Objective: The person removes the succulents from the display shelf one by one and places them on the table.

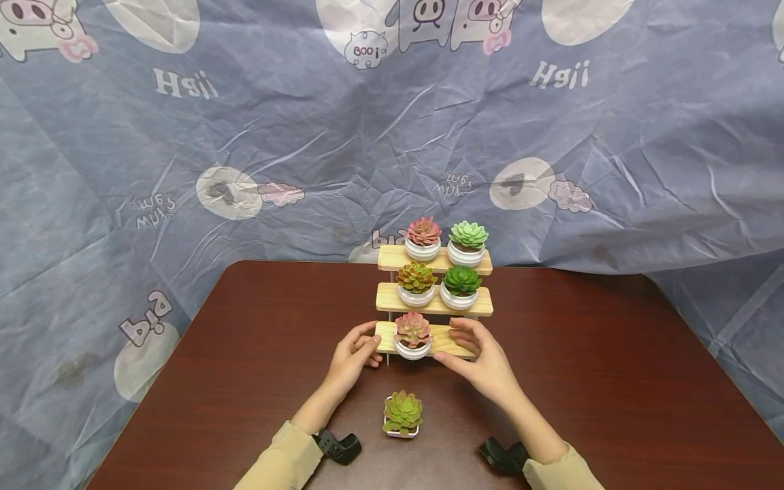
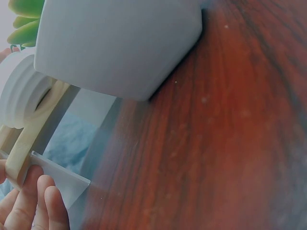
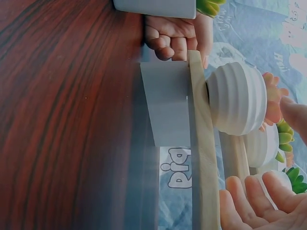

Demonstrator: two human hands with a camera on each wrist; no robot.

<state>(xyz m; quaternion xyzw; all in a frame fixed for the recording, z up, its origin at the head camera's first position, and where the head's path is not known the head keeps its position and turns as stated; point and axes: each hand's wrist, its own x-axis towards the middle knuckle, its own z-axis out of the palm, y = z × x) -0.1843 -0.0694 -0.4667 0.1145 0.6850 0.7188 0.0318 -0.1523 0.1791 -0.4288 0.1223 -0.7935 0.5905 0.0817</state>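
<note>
A three-tier plant stand with pale wooden boards and clear side supports stands on the table. On its lowest board (image 1: 453, 338) sits a pink succulent (image 1: 413, 329) in a round ribbed white pot (image 3: 235, 99). My left hand (image 1: 350, 361) pinches the left end of that board, fingertips (image 2: 31, 179) against its underside. Beside the pink succulent my right hand (image 1: 484, 361) hovers over the board's right part, fingers spread and loosely bent, holding nothing. Its thumb (image 3: 293, 115) comes close to the pink leaves. A green succulent (image 1: 403, 410) in a squarish white pot (image 2: 120, 43) stands between my forearms.
The middle tier carries an olive-orange succulent (image 1: 416, 278) and a dark green one (image 1: 461, 280). On the top tier are a red succulent (image 1: 424, 232) and a light green one (image 1: 468, 235). A printed blue cloth (image 1: 343, 136) hangs behind the dark red-brown table (image 1: 275, 306).
</note>
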